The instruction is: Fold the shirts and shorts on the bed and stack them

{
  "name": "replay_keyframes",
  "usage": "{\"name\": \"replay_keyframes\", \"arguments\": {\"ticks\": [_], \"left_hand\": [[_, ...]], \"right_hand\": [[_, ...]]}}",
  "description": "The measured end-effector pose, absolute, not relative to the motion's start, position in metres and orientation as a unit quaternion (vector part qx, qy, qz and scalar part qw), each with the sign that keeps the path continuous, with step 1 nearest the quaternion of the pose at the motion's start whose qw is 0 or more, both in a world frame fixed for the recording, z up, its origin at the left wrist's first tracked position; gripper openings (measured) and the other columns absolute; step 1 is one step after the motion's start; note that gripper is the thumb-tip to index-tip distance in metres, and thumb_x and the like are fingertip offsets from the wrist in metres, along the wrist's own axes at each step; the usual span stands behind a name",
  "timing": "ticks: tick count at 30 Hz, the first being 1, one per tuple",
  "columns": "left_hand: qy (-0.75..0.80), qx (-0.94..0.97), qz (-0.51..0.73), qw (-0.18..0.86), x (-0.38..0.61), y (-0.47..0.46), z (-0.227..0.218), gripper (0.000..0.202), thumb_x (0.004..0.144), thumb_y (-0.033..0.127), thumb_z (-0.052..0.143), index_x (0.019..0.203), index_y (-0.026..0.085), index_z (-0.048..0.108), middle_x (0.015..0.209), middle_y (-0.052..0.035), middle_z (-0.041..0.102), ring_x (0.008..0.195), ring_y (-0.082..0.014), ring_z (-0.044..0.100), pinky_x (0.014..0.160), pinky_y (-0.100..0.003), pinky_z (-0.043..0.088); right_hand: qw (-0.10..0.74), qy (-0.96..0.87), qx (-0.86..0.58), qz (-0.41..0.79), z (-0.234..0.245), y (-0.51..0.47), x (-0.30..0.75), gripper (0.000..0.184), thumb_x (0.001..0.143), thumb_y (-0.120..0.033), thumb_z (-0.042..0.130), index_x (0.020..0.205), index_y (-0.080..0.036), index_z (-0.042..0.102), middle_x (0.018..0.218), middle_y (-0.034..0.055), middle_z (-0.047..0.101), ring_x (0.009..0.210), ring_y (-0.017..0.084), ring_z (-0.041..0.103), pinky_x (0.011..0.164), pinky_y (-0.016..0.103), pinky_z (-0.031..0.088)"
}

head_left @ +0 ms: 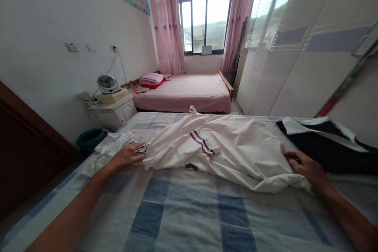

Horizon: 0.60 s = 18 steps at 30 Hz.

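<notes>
White garment [242, 141] between left hand [127, 155] and right hand [308, 169]; can't tell grip closure. Likely spreading step; next move needs both edges secured.

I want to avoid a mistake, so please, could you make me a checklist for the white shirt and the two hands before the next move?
1. Left hand at the left end of the white shirt: ok.
2. Right hand at its right end: ok.
3. Firm hold by both hands: cannot tell; the view does not show how tightly they hold.
4. Shirt smooth: not ok; it is wrinkled and bunched.
5. Shirt lying on the near bed: ok.
6. Black shirt not on top of the white one: ok; it lies to the right.
</notes>
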State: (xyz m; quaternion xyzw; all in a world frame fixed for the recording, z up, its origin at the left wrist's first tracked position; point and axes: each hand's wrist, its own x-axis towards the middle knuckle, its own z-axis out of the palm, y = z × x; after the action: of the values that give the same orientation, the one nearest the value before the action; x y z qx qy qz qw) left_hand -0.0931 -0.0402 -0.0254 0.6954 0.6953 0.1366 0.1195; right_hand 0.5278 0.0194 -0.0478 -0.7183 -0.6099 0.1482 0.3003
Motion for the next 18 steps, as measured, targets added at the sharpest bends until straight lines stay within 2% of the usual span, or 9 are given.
{"name": "replay_keyframes", "arguments": {"ticks": [3,6,10,14,16,18], "left_hand": [[0.679,0.716,0.118,0.114,-0.101,-0.044,-0.02,0.036,0.073,0.044,0.054,0.099,0.022,0.066,0.111,-0.0082,0.066,0.107,-0.0256,0.057,0.095,-0.032,0.04],[0.706,0.699,0.109,0.038,-0.103,-0.044,-0.017,0.024,0.075,0.038,0.048,0.082,0.021,0.064,0.095,-0.0073,0.066,0.094,-0.0241,0.06,0.085,-0.03,0.043],[0.798,0.58,0.155,-0.055,-0.108,-0.036,-0.016,0.028,0.082,0.035,0.04,0.092,0.018,0.061,0.098,-0.0115,0.065,0.091,-0.0277,0.061,0.076,-0.034,0.044],[0.853,0.488,0.167,-0.084,-0.11,-0.024,-0.015,0.032,0.083,0.033,0.042,0.097,0.011,0.06,0.096,-0.0185,0.064,0.089,-0.0329,0.061,0.07,-0.038,0.045],[0.835,0.498,0.187,-0.14,-0.098,-0.018,-0.013,0.034,0.08,0.026,0.045,0.105,0.009,0.059,0.109,-0.0199,0.061,0.101,-0.0351,0.057,0.079,-0.041,0.045],[0.771,0.563,0.222,-0.199,-0.073,-0.015,-0.01,0.041,0.079,0.019,0.044,0.117,0.009,0.055,0.124,-0.0172,0.054,0.116,-0.0348,0.049,0.093,-0.041,0.04]], "right_hand": [[0.298,-0.607,-0.721,0.149,-0.059,0.018,0.532,0.019,0.063,-0.037,0.053,0.079,-0.037,0.063,0.083,0.0061,0.068,0.068,0.029,0.06,0.07,0.043,0.044],[0.296,-0.612,-0.718,0.148,-0.06,0.017,0.534,0.019,0.064,-0.035,0.053,0.08,-0.036,0.063,0.086,0.0072,0.067,0.068,0.028,0.06,0.069,0.041,0.043],[0.29,-0.61,-0.723,0.147,-0.058,0.019,0.534,0.021,0.065,-0.036,0.053,0.082,-0.033,0.065,0.084,0.0082,0.067,0.067,0.027,0.059,0.066,0.039,0.042],[0.278,-0.614,-0.719,0.169,-0.054,0.019,0.537,0.029,0.067,-0.04,0.052,0.088,-0.028,0.068,0.084,0.0073,0.068,0.07,0.027,0.059,0.067,0.039,0.043],[0.273,-0.629,-0.697,0.207,-0.047,0.015,0.54,0.032,0.069,-0.042,0.054,0.092,-0.025,0.07,0.093,0.0073,0.069,0.078,0.027,0.061,0.071,0.037,0.043],[0.271,-0.635,-0.674,0.263,-0.038,0.009,0.543,0.036,0.072,-0.045,0.057,0.097,-0.023,0.07,0.102,0.0076,0.069,0.087,0.026,0.061,0.076,0.035,0.044]]}}
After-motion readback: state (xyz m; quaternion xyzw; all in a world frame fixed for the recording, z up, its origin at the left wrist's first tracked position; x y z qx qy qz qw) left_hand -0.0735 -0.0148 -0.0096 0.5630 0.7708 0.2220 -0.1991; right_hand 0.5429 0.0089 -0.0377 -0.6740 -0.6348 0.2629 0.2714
